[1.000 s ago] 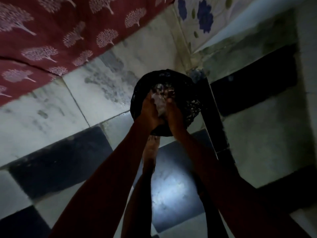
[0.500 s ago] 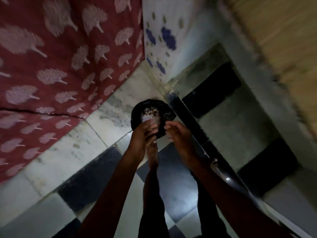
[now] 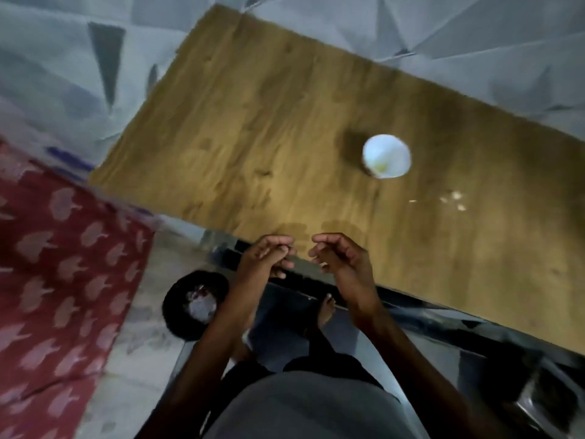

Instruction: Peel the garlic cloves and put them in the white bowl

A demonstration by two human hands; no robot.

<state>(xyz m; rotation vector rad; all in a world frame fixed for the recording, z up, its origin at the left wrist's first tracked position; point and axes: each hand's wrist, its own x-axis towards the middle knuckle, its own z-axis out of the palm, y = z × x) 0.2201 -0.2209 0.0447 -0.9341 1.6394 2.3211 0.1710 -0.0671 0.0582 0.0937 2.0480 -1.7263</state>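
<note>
The white bowl (image 3: 386, 160) stands on the wooden table (image 3: 269, 131) at the right, with something yellowish inside it. A few pale garlic bits (image 3: 454, 199) lie on the table just past the bowl's right side. My left hand (image 3: 264, 258) and my right hand (image 3: 337, 259) hover side by side at the table's near edge, fingers loosely curled. I see nothing held in either hand. Both hands are well short of the bowl.
A black bin (image 3: 194, 304) lined with a dark bag and holding pale peels sits on the floor at lower left. A red patterned cloth (image 3: 57, 280) hangs at the left. My bare feet (image 3: 326, 310) stand on the tiled floor under the table edge.
My hands have left the black bin and risen to the table's near edge. My view has swung up from the floor to the table and bowl.
</note>
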